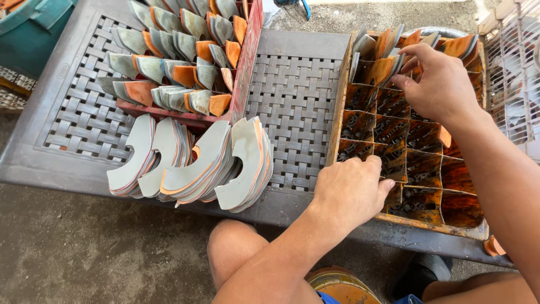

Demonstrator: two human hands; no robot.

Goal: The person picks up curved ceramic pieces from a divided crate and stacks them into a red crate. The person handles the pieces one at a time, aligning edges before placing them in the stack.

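A person's right hand [436,84] is pinching curved grey-and-orange cut pieces [378,62] standing upright at the far end of a rusty orange compartmented crate [360,121], while the left hand [349,194] is resting curled on its near-left rim.

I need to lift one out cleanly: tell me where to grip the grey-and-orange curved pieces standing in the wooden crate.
Pinch the upper tips of the curved pieces, coming from above as the right hand does. They stand upright in the wooden crate, dividers hiding their lower parts.
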